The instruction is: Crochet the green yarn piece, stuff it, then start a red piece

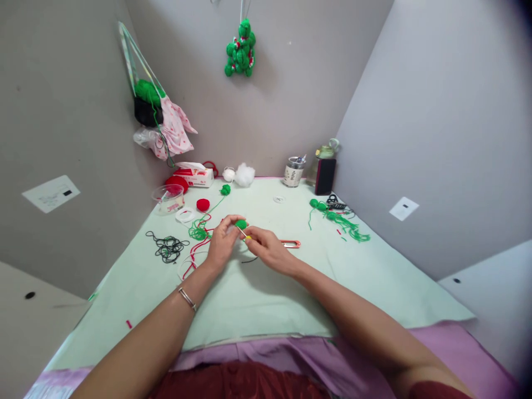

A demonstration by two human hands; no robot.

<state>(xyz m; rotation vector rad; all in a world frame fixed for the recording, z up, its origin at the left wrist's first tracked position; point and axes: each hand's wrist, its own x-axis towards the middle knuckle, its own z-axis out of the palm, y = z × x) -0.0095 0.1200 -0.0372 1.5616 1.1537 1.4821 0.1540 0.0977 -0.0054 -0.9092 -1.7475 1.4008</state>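
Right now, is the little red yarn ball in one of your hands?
No, the red yarn ball lies on the table, beyond the left hand.

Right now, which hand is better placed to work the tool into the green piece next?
Right, likely: the right hand holds the yellow-handled tool at the green piece, which the left hand grips.

Both forearms reach forward from the lower corners and angle inward — the left wrist wears a bracelet, the right is bare. The left hand [224, 239] and right hand [268, 247] meet, fingertips close together. The left fingers curl in a pinch; the right ones bend inward too — their exact contact seems hard to make out.
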